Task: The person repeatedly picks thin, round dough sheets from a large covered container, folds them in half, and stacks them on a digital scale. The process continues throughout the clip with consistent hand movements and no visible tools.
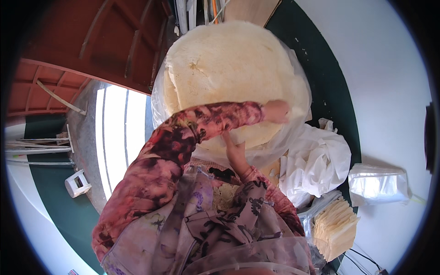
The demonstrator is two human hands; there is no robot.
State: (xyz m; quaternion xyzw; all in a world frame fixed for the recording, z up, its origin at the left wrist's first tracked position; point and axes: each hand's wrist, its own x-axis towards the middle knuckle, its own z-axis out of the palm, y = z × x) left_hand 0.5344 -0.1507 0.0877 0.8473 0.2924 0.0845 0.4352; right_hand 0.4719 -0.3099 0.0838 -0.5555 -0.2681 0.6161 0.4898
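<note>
A large, roughly round pile of thin cream-coloured sheets (227, 68) lies in front of me inside a clear plastic wrapping (300, 86), which shows around its sides. My left arm reaches across the pile, and my left hand (277, 111) is over its right part, blurred, with its fingers bent down. Below that forearm my right hand (236, 153) is at the near edge of the pile, by the plastic; its fingertips are partly hidden behind the left sleeve. Whether either hand grips a sheet or the plastic cannot be made out.
Crumpled white cloth or sheeting (312, 158) lies right of the pile. Beyond it are a stack of folded cream sheets (335, 228) and a bundle of clear plastic bags (378, 185). A red metal door (117, 41) stands at left, a white stool (77, 184) on the floor.
</note>
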